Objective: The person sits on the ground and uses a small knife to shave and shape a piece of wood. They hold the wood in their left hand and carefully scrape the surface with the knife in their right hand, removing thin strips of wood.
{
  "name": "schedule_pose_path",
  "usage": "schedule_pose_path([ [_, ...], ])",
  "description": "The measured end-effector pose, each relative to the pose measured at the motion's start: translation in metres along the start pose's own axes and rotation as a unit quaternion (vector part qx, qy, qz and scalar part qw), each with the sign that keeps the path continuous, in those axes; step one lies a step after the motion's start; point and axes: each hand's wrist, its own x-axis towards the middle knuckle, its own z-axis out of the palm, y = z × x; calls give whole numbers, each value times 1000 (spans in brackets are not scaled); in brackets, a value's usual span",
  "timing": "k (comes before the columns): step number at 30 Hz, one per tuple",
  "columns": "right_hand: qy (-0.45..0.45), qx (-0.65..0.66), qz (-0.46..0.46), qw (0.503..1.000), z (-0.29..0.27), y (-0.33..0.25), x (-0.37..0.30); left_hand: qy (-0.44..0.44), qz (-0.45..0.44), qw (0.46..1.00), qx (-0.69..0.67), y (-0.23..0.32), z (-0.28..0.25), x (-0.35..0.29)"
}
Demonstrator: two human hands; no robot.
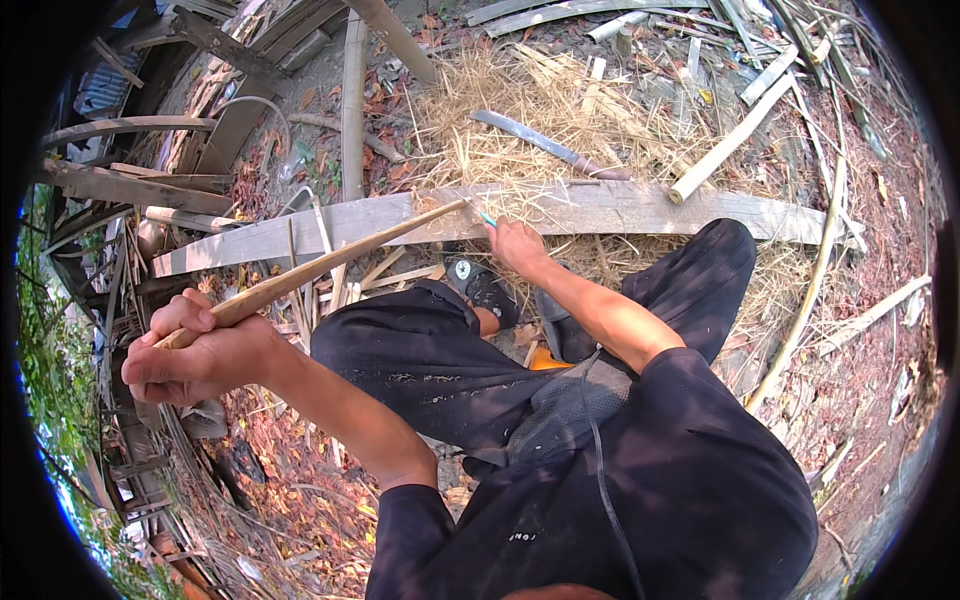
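Note:
My left hand (200, 355) is closed around the near end of a long, pale wooden stick (340, 258), held out to the left. The stick slants away to the right, and its thin far end reaches over a grey plank (285, 232). At that tip, my right hand (517, 248) is closed on a small teal-handled tool (487, 217). The tool's pale end meets or nearly meets the stick's tip; whether it is a knife blade is too small to tell. Just beyond the plank lies a machete (530, 135) with a dark blade and brown handle.
Straw-like shavings (455, 115) cover the ground beyond the plank. A bamboo pole (735, 140) rests near its right part, and a long thin pole (810, 300) lies farther right. Stacked boards (130, 185) crowd the left. My bent legs (420, 350) are on the near side of the plank.

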Motion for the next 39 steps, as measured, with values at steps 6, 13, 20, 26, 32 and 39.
schedule_pose_path([
  [6, -157, 81, 100, 979, -57, -17, -17, -128, -43, 980, -146, -11, -30, 6],
  [13, -151, -36, 102, 983, -100, 49, -128, -198, -43, 947, -251, -4, -46, 4],
  [20, -227, 37, 119, 966, -94, 90, -147, -191, -58, 949, -245, 0, -53, 1],
  [26, -183, 91, 83, 975, -131, 49, -136, -176, -43, 957, -225, 2, -45, -4],
  [32, -67, 248, -156, 954, -162, -90, -120, -218, -13, 932, -290, 10, -34, -8],
  [39, -3, 192, -248, 949, -148, -138, -130, -243, 31, 914, -322, 15, -27, -17],
])
